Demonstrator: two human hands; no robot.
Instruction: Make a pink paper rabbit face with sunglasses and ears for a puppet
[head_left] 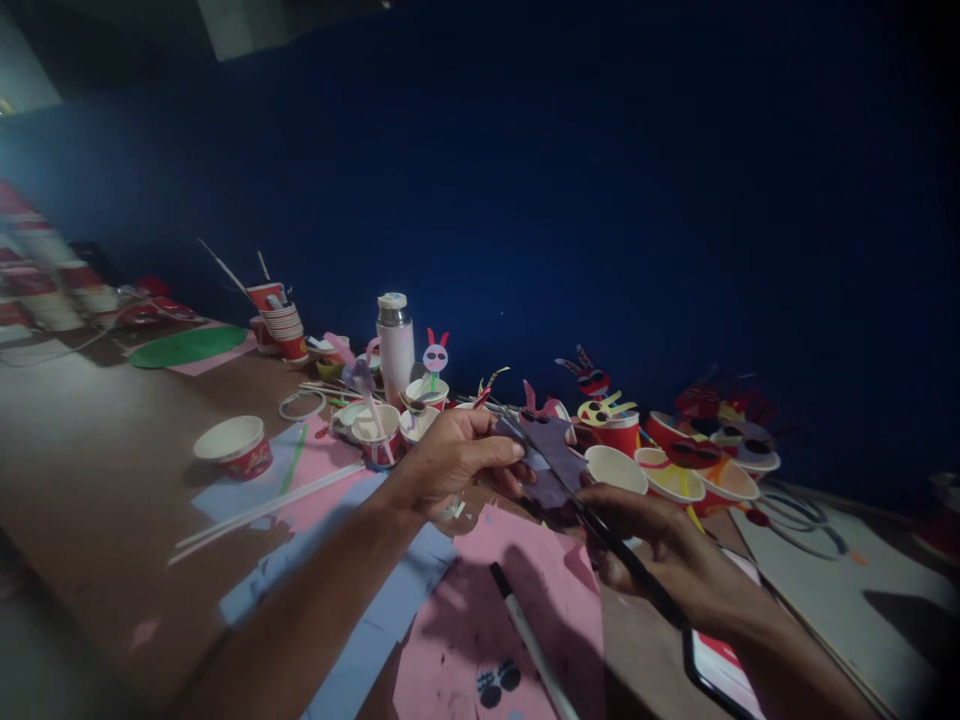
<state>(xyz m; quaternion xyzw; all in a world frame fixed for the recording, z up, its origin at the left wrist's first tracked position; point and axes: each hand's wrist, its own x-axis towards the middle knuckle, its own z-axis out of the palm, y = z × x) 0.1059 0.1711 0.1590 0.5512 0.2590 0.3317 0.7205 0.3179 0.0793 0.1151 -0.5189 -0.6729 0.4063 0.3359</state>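
My left hand pinches a dark purple piece of paper between thumb and fingers, above the middle of the table. From the right, my right hand grips a pair of dark-handled scissors. The scissors' blades lie across the purple paper and point away to the upper left. Whether the blades are parted, I cannot tell. Below my hands lies a pink paper sheet with small black shapes drawn on it. A white marker with a black end rests on that sheet.
Paper cups with cut-paper figures, such as a red cup, line the back. A white flask stands among them. At left are an open cup, blue paper, white sticks and a green oval. A dark blue wall rises behind.
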